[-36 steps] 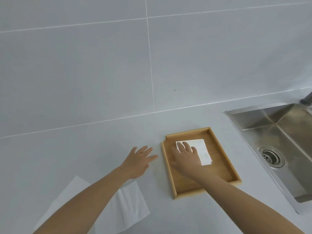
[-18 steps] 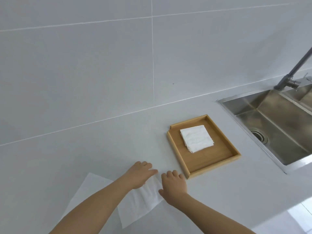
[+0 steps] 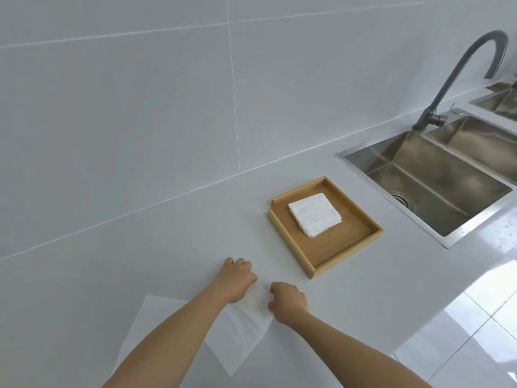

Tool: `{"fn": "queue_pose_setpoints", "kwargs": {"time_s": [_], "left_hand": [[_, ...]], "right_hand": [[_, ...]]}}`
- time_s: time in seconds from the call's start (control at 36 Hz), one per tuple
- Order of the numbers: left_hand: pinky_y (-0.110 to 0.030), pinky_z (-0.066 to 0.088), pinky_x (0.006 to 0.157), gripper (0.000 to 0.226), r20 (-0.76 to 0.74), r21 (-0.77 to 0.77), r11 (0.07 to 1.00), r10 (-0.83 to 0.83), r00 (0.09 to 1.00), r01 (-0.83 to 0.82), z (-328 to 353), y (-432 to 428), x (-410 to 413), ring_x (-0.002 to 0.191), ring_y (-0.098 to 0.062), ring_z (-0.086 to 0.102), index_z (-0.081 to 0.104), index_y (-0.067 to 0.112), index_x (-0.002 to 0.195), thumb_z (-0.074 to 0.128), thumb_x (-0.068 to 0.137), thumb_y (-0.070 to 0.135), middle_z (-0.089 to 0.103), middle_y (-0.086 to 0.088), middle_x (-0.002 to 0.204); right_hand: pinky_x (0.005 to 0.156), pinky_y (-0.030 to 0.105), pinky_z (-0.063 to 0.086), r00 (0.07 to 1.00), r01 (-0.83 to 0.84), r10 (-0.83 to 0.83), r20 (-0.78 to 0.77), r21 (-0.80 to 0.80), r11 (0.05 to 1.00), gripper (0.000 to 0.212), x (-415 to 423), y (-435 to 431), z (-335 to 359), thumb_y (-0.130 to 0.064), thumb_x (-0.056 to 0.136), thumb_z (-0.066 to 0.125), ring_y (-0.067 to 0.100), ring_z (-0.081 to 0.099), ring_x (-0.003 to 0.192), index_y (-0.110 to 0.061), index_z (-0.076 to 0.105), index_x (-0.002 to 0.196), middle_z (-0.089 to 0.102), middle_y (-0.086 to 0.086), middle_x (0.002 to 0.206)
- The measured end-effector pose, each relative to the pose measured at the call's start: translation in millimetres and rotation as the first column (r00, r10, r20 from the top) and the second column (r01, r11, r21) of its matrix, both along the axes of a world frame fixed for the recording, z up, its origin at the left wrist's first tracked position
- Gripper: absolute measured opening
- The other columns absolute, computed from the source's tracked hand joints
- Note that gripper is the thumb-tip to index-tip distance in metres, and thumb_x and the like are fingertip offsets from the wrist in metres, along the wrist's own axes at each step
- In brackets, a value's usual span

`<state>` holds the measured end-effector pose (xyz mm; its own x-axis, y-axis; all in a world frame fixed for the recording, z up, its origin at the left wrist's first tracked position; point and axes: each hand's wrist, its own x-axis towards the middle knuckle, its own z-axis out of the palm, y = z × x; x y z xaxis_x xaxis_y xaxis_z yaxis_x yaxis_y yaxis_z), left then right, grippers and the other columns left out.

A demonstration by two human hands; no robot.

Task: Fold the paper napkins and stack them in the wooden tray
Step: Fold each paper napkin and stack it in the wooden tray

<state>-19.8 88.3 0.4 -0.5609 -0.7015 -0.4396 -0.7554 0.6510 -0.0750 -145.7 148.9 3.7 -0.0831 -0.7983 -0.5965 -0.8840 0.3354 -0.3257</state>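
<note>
A wooden tray lies on the white counter right of centre, with a small stack of folded white napkins in its far half. Near the counter's front an unfolded white paper napkin lies flat. My left hand and my right hand both pinch its far edge, fingers curled, a short gap between them. That edge is lifted slightly off the counter. My left forearm hides part of the sheet; more white paper shows to the left of the arm.
A steel sink with a grey gooseneck faucet is sunk into the counter at the right, just past the tray. A tiled wall rises behind. The counter's front edge runs at lower right, glossy floor below.
My right hand left the folded stack in the tray and came back to the flat napkin. Both hands went from spread flat to pinching its far edge. The view swung right.
</note>
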Motion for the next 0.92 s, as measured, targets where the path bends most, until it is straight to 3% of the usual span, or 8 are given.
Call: {"fn": "queue_pose_setpoints", "kwargs": {"time_s": [0.08,0.17,0.31,0.42,0.53,0.64,0.75,0.92], "left_hand": [[-0.04,0.029,0.099,0.029,-0.03,-0.04,0.998,0.041,0.999,-0.042,4.8,-3.8,10.3,0.119,-0.029,0.043,0.056,0.008,0.114,0.039,0.092,0.003,0.052,-0.012,0.122],[-0.038,0.028,0.098,0.027,-0.084,-0.072,0.993,0.085,0.993,-0.091,12.8,-8.3,18.8,0.119,-0.028,0.045,0.058,0.009,0.113,0.038,0.094,0.01,0.056,-0.011,0.121],[-0.031,0.025,0.084,0.024,-0.161,-0.058,0.983,0.165,0.973,-0.176,27.1,-11.5,31.8,0.112,-0.025,0.051,0.06,0.011,0.107,0.04,0.093,0.015,0.061,-0.007,0.113],[-0.022,0.026,0.067,0.017,-0.217,0.09,0.974,0.221,0.951,-0.206,36.6,-5.1,41.3,0.084,-0.024,0.049,0.058,0.01,0.088,0.042,0.091,0.013,0.05,-0.003,0.088],[-0.012,0.018,0.054,0.012,-0.172,0.191,0.964,0.219,0.96,-0.185,35.6,6.9,48.2,0.079,-0.019,0.042,0.049,0.014,0.08,0.043,0.09,0.013,0.049,-0.003,0.086],[-0.018,0.027,0.06,0.022,-0.068,0.282,0.943,0.204,0.977,-0.178,30.0,16.0,53.2,0.094,-0.026,0.055,0.062,0.006,0.103,0.05,0.089,0.018,0.062,-0.01,0.11],[-0.019,0.03,0.065,0.037,0.02,0.362,0.913,0.191,0.981,-0.185,28.1,19.4,55.9,0.11,-0.023,0.055,0.062,0.012,0.108,0.066,0.08,0.036,0.06,-0.005,0.121],[-0.029,0.04,0.091,0.041,-0.045,0.347,0.881,0.357,0.933,-0.32,27.5,11.4,57.4,0.116,-0.023,0.052,0.053,0.015,0.121,0.058,0.087,0.037,0.054,-0.005,0.129]], "right_hand": [[0.088,0.031,0.044,0.999,0.024,-0.022,0.032,-0.059,0.998,0.025,-1.7,-6.1,7.7,-0.005,0.089,0.04,0.027,0.056,0.105,-0.012,0.056,0.108,0.06,0.01,0.112],[0.073,0.03,0.039,0.999,0.003,0.001,0.034,-0.127,0.992,0.018,-2.2,-15.4,12.7,-0.003,0.088,0.039,0.022,0.048,0.085,-0.014,0.051,0.094,0.055,0.009,0.097],[0.066,0.028,0.031,0.996,-0.087,0.093,0.015,-0.211,0.973,0.017,0.7,-26.9,23.0,0.0,0.086,0.038,0.021,0.044,0.08,-0.015,0.044,0.082,0.048,0.002,0.084],[0.07,0.028,0.029,0.978,-0.205,0.206,-0.023,-0.259,0.944,0.015,1.6,-26.8,31.5,-0.003,0.089,0.04,0.019,0.042,0.082,-0.013,0.051,0.091,0.048,0.002,0.087],[0.071,0.027,0.029,0.938,-0.345,0.332,-0.096,-0.22,0.912,0.026,4.5,-17.5,32.5,-0.004,0.09,0.041,0.02,0.042,0.08,-0.009,0.057,0.111,0.057,0.009,0.093],[0.073,0.027,0.03,0.894,-0.447,0.439,-0.091,-0.12,0.886,0.025,8.8,-5.3,28.4,-0.007,0.091,0.045,0.03,0.056,0.093,-0.009,0.056,0.113,0.064,0.015,0.115],[0.075,0.028,0.034,0.842,-0.538,0.539,0.022,-0.013,0.843,0.038,10.0,-0.2,21.5,-0.035,0.088,0.06,0.028,0.057,0.108,-0.012,0.056,0.117,0.063,0.011,0.119],[0.083,0.032,0.043,0.915,-0.373,0.377,0.144,-0.056,0.926,0.045,7.2,-12.9,18.7,-0.044,0.089,0.056,0.025,0.054,0.111,-0.014,0.053,0.121,0.06,0.008,0.123]]}}
